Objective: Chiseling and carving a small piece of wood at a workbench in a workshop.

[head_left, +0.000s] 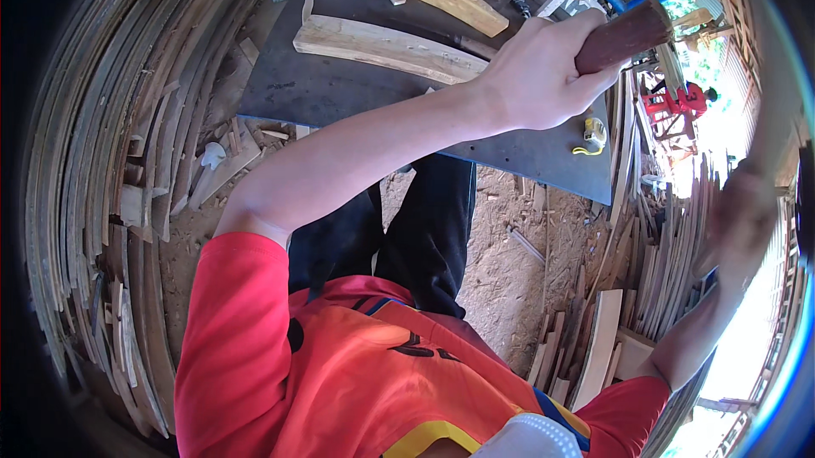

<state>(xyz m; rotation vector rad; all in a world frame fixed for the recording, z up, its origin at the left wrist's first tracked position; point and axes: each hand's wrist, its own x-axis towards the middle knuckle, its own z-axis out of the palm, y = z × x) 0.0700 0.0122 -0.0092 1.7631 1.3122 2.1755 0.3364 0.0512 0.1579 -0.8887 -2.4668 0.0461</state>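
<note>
Brown wooden handle clasped in left hand, fingers curled round it, at the right side of dark worktable; right hand out wide, too blurred to tell finger opening or hold!

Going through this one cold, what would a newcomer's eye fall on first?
Probably the left hand, stretched over the dark worktop and gripping a thick, round-ended brown piece at upper right. Next might come the right hand at the far right, too blurred to tell what it holds. The bright red-and-orange clothing also stands out, filling the lower middle.
</note>
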